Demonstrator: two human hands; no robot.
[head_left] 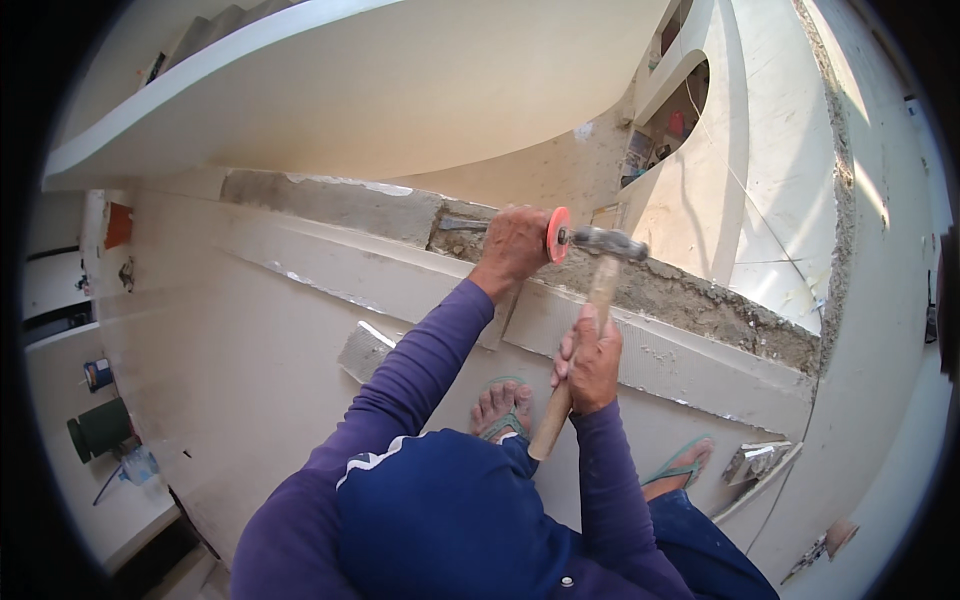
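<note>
My left hand [515,245] is wrapped round a chisel [462,225] with a round red hand guard [558,235]. The blade points left and lies against the broken end of the grey mortar layer [330,205] along the ledge. In my right hand [590,360] is a hammer [603,285], gripped midway along its wooden handle. Its metal head is at the chisel's struck end, just right of the guard; whether they touch I cannot tell. Right of the chisel, a rough strip of exposed mortar [720,310] runs along the ledge.
Pale tiles [660,365] line the near side of the ledge. Broken tile pieces lie by my left forearm [365,350] and near my right foot [755,462]. A curved cream wall [400,90] rises beyond. At far left stand a green cylinder [100,430] and a blue can [98,375].
</note>
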